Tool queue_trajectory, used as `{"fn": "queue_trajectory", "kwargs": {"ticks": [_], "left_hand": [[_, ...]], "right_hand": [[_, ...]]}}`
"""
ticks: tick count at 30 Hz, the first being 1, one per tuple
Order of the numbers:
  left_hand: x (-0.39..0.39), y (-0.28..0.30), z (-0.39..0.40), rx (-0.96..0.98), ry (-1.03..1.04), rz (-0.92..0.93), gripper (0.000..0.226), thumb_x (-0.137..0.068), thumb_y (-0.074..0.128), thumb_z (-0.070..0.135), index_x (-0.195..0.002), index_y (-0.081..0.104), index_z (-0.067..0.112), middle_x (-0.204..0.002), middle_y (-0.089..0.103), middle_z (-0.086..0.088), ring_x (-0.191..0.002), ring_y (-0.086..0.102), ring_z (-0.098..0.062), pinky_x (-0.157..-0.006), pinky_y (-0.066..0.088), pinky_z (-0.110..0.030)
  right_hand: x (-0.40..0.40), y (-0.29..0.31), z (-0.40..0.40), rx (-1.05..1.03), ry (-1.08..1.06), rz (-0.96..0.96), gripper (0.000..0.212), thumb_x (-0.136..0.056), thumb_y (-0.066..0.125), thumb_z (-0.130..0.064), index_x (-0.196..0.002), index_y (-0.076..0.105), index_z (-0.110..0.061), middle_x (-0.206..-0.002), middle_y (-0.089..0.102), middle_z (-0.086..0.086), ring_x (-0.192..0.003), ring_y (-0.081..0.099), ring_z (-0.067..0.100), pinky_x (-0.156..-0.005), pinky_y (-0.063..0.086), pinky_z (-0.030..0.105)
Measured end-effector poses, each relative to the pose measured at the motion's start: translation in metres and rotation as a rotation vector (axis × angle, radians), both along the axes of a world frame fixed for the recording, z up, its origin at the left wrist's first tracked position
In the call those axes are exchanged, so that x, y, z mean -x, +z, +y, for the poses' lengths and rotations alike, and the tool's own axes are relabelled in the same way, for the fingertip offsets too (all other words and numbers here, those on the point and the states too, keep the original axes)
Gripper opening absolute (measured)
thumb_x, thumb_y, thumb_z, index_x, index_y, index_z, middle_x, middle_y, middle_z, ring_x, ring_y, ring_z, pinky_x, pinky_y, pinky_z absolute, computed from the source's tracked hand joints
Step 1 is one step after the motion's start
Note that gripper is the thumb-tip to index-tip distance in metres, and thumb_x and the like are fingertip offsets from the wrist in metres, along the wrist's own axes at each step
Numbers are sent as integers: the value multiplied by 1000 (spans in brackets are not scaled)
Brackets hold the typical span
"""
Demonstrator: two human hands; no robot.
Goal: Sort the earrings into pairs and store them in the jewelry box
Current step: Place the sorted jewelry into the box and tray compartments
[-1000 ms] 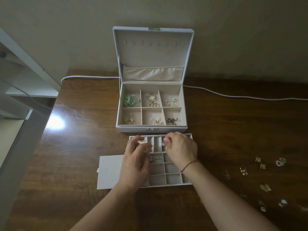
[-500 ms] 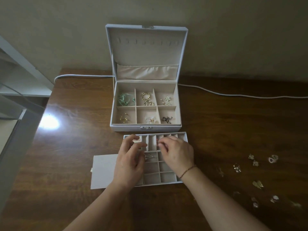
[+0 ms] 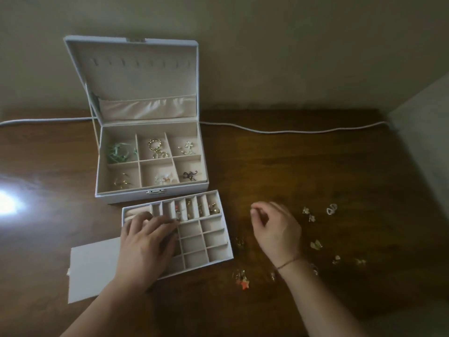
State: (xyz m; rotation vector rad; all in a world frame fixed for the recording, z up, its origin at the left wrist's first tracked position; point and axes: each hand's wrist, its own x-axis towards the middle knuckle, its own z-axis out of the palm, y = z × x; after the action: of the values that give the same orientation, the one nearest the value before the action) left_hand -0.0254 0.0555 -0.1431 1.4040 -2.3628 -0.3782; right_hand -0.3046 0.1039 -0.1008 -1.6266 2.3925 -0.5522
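The white jewelry box (image 3: 126, 195) stands open at the back of the wooden table, with earring pairs in its six compartments. In front lies its removable tray (image 3: 220, 259); several of its narrow top slots hold small earrings. My left hand (image 3: 145, 244) rests flat on the tray's left side, fingers fairly straight. My right hand (image 3: 277, 229) hovers over the table right of the tray, fingers loosely curled, with nothing visible in them. Loose earrings (image 3: 315, 244) lie scattered to the right, and an orange star earring (image 3: 243, 280) lies near my right wrist.
A white card (image 3: 92, 271) lies under the tray's left end. A white cable (image 3: 291, 131) runs along the table's back edge. A pale panel (image 3: 425, 147) bounds the table on the right. Bright glare (image 3: 7, 203) marks the left side.
My right hand has left the tray's top slots and moved right, over the table near the loose earrings. My left hand stays on the tray. The camera has turned to the right.
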Motion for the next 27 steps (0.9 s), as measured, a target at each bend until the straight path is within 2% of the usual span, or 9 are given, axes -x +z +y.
{"fn": "queue_trajectory", "kwargs": {"ticks": [5, 9, 11, 13, 16, 20, 22, 25, 27], "left_hand": [[12, -2, -8, 15, 73, 75, 23, -83, 57, 24, -88, 78, 16, -87, 72, 1, -92, 58, -29, -82, 41, -45], [17, -3, -11, 0, 112, 79, 14, -78, 64, 16, -82, 77, 15, -78, 71, 0, -83, 60, -29, -79, 38, -43], [18, -2, -11, 1, 122, 78, 13, -78, 65, 14, -81, 77, 14, -77, 71, -1, -80, 59, -30, -78, 38, -44], [20, -1, -11, 5, 133, 70, 9, -80, 71, 6, -81, 77, 13, -76, 71, -2, -80, 59, -31, -78, 38, -45], [21, -1, -11, -35, 150, 63, 22, -70, 81, -7, -80, 76, 12, -75, 71, -3, -80, 60, -32, -79, 38, -46], [20, 0, -11, -40, 149, 59, 24, -68, 82, -7, -80, 75, 13, -75, 70, -2, -81, 60, -31, -79, 38, -43], [18, 0, -10, -30, 125, 88, 23, -72, 81, -5, -85, 75, 13, -82, 71, -2, -85, 60, -29, -81, 39, -44], [8, -1, -6, 4, 139, 168, 20, -80, 70, -6, -93, 75, 9, -101, 70, -9, -98, 58, -32, -83, 47, -49], [-2, -2, -1, 22, 233, 171, 20, -82, 59, 10, -94, 75, 11, -109, 67, -9, -102, 57, -35, -85, 46, -51]], "right_hand": [[68, -2, 37, -68, -254, 3, 18, -89, 62, -28, -106, 67, -28, -96, 61, -13, -93, 58, 10, -62, 43, 20], [102, -9, 42, -167, -382, -107, 41, -85, 68, -23, -125, 57, -25, -132, 48, 1, -101, 60, 21, -68, 58, 30], [110, -11, 39, -198, -388, -154, 50, -84, 70, -22, -131, 53, -25, -139, 40, 3, -106, 60, 25, -75, 59, 34], [113, -13, 33, -228, -363, -160, 51, -85, 69, -21, -133, 51, -26, -140, 40, 2, -102, 62, 23, -76, 59, 32], [115, -19, 27, -241, -326, -166, 44, -87, 67, -22, -129, 55, -28, -137, 44, 0, -95, 63, 20, -64, 61, 36], [116, -25, 25, -189, -276, -120, 26, -90, 63, -15, -116, 67, -18, -118, 56, 3, -83, 63, 19, -60, 61, 39], [116, -26, 26, -167, -254, -85, 21, -90, 63, -13, -111, 69, -14, -112, 60, 4, -82, 63, 19, -63, 61, 39], [117, -28, 29, -130, -238, -41, 16, -88, 64, -10, -103, 71, -10, -107, 65, 7, -91, 63, 20, -76, 57, 33], [115, -26, 31, -124, -241, -29, 14, -87, 65, -9, -100, 72, -9, -104, 67, 8, -93, 63, 20, -77, 52, 26]]}}
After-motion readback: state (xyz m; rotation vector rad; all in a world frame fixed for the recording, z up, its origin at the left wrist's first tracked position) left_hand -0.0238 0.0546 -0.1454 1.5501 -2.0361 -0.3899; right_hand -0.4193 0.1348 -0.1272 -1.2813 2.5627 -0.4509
